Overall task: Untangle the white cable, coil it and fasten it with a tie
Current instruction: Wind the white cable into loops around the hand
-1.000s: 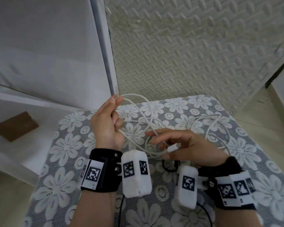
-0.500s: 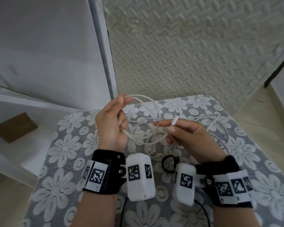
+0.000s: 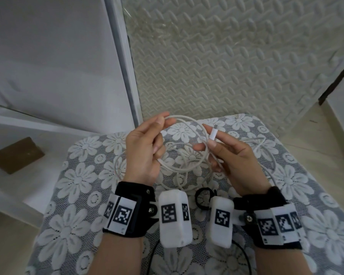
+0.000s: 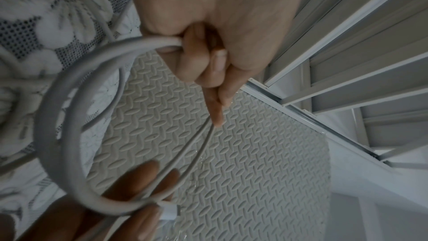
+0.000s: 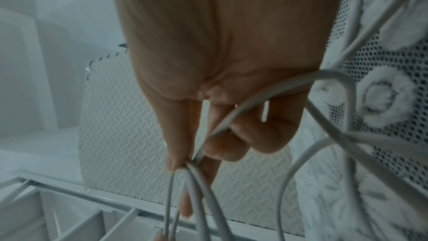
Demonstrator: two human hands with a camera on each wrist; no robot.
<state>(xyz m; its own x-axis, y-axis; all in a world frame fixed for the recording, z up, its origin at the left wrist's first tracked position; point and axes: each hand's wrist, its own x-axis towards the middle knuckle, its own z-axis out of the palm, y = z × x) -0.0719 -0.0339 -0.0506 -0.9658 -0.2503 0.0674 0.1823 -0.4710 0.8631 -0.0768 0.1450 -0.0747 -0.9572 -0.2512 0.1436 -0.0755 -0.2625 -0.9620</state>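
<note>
Showing no readable text, only black-and-white square marker tags (image 3: 124, 215) on both wristbands. White cable (image 3: 184, 167), round, smooth, looped between hands above floral cloth (image 3: 74, 181). L hand (image 3: 142, 153) grips loops; R hand (image 3: 232, 155) pinches plug end (image 3: 214, 132).

We see a table w/ grey floral lace cloth (image 3: 83, 195) under both hands. On it: slack loops of the white cable (image 3: 270, 155) beyond and right of the right hand, and a black tie ring (image 3: 204, 197) between the wrists.
</note>
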